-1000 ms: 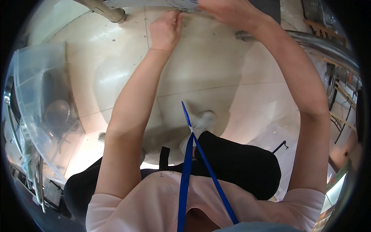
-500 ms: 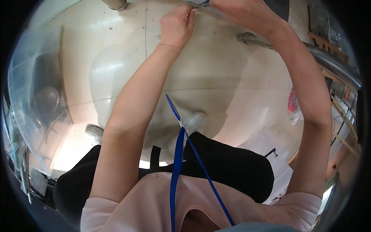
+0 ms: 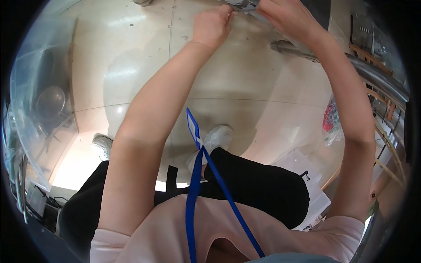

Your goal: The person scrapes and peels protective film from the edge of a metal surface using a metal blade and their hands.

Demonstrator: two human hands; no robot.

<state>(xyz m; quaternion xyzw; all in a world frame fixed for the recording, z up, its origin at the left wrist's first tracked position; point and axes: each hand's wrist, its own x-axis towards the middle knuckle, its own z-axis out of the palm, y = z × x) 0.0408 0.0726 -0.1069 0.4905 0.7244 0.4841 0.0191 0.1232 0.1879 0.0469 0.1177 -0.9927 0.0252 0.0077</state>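
Observation:
At the top edge of the head view, my left hand (image 3: 213,25) is closed, its thumb and fingers pinching the left end of a crinkled, silvery-grey piece of plastic wrapping (image 3: 246,6). My right hand (image 3: 285,18) grips the same wrapping from the right, fingers bent around its edge. The upper part of this thing lies outside the picture, so its full shape and contents are hidden. Both arms reach forward above the floor.
A blue lanyard with a badge (image 3: 192,126) hangs from my neck. Clear plastic bins (image 3: 41,101) stand on the left. To the right are a metal tube (image 3: 372,70), a bag with red contents (image 3: 332,117) and a translucent box (image 3: 318,204). The tiled floor (image 3: 228,83) lies below.
Both hands have shifted slightly right and down in the picture, showing more of the wrapping between them. The view has tilted a little and the badge has swung, showing more of its face.

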